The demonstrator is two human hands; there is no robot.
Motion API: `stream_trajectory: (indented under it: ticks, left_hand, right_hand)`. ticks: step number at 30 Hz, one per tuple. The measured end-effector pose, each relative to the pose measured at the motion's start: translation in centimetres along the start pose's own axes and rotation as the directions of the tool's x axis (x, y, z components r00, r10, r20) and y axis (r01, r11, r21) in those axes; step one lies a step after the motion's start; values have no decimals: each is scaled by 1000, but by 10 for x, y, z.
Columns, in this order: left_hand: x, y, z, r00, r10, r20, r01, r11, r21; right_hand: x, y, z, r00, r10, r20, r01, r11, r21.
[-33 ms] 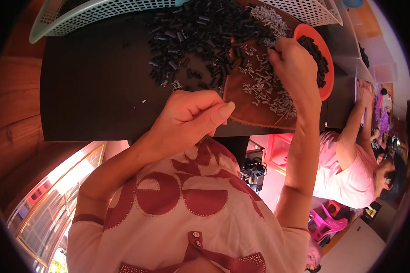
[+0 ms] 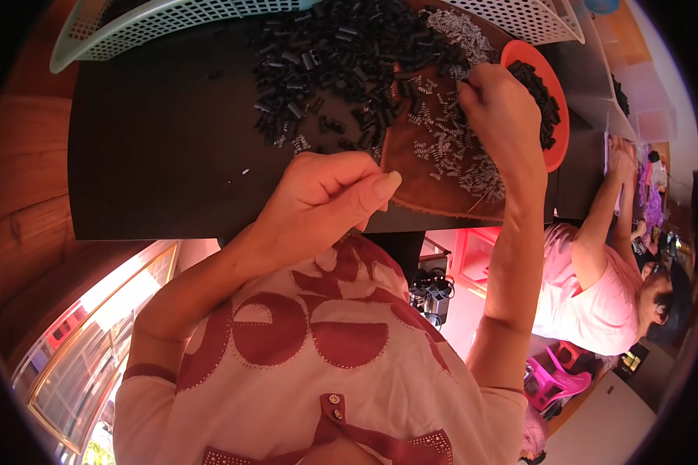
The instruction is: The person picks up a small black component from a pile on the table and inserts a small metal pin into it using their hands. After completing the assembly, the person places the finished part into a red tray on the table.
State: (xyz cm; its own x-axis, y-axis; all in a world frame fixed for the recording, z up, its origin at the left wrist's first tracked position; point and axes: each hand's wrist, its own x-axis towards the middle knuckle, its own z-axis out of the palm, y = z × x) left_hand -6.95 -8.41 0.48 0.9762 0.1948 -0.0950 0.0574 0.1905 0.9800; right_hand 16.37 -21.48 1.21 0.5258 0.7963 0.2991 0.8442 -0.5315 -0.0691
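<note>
My left hand (image 2: 326,192) is closed near the table's front edge, its thumb pressed against curled fingers. Whatever it may hold is hidden. Farther right, my right hand (image 2: 506,108) is closed over a brown cloth (image 2: 402,177), fingertips down among small metal springs (image 2: 444,151). I cannot make out what lies in its pinch. Beyond my left hand spreads a large heap of short black tubes (image 2: 345,58), some of them loose at its near side. A red-orange bowl (image 2: 560,143) stands just right of my right hand, with black pieces (image 2: 547,101) in it.
Along the far edge of the dark table (image 2: 155,155) stand a pale green perforated basket (image 2: 186,22) and a white one (image 2: 523,19). More springs (image 2: 465,35) lie heaped beside the tubes. Off to the right, a person in a pink shirt (image 2: 589,298) reaches over a surface.
</note>
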Motion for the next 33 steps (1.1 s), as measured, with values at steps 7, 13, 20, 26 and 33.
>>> stream_trajectory:
  ticks: [7, 13, 20, 26, 33]
  left_hand:
    - [13, 0, 2, 997, -74, -19, 68, 977, -203]
    - [27, -3, 10, 989, -147, -20, 130, 922, -365]
    - [26, -2, 14, 984, -174, 32, 174, 914, -367]
    - [30, 3, 1, 988, -130, -88, 89, 926, -368]
    - [27, -1, -5, 988, -120, -98, 68, 904, -422]
  right_hand:
    - [-24, -29, -21, 995, -27, -101, 81, 802, 592]
    - [-47, -54, -27, 968, -74, -242, 223, 700, 678]
    - [-60, -68, -19, 964, -99, -248, 252, 646, 721]
    - [-57, -25, -15, 986, 151, -74, -50, 683, 728]
    - [-18, -7, -9, 996, -90, -11, 86, 905, 417]
